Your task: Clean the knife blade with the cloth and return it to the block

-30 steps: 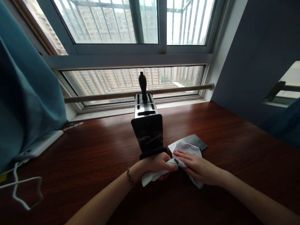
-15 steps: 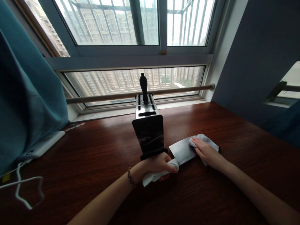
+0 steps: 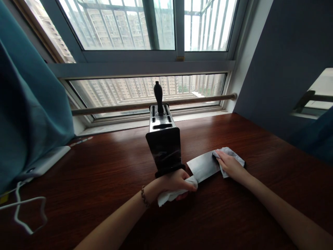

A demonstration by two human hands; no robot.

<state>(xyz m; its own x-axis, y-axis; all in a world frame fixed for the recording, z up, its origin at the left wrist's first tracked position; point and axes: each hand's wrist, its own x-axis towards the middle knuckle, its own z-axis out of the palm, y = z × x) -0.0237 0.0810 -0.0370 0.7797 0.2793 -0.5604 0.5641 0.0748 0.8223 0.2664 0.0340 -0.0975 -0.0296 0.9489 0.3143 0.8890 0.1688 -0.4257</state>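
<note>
Left hand [image 3: 174,183] is staying put at the near end of the cleaver [image 3: 204,166], fingers clenched around the handle through a white paper towel [image 3: 169,196]; no shift there over the last second. Right hand [image 3: 229,165] is now pressing a crumpled wipe [image 3: 231,154] flat at the blade's far right tip, fingers spread and pushing down rather than gripping. A second ago that wipe was covering the blade close to the handle; the steel is now lying bare and grey, so one full stroke along the blade is looking finished. Cleaver is lying flat on the tabletop [image 3: 104,173], just right of the knife block [image 3: 164,146]. Farther off, one black handle [image 3: 158,95] is standing in the block's slots.
</note>
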